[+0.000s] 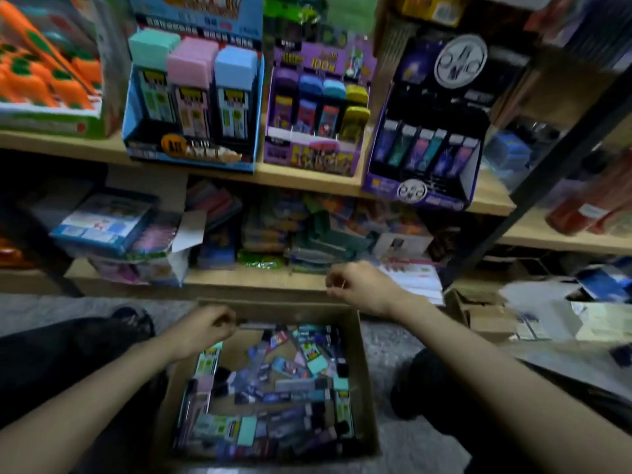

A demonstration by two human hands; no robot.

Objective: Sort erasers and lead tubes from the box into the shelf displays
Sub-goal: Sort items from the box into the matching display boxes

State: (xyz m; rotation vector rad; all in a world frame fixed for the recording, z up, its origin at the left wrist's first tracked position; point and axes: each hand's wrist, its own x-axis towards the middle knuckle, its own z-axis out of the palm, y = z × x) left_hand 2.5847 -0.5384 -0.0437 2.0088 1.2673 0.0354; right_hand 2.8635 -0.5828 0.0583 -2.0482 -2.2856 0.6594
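An open cardboard box stands on the floor between my knees, holding several mixed erasers and lead tubes. My left hand is at the box's far left corner, fingers curled round the end of a dark lead tube that lies along the far wall. My right hand hovers over the far right rim with loosely curled fingers and nothing visible in them. On the upper shelf stand a blue eraser display, a purple display and a black and purple lead tube display.
The wooden upper shelf juts out above the box. The lower shelf carries stacked packets and an opened white carton. A dark metal upright slants at the right. More cartons and papers lie on the floor at right.
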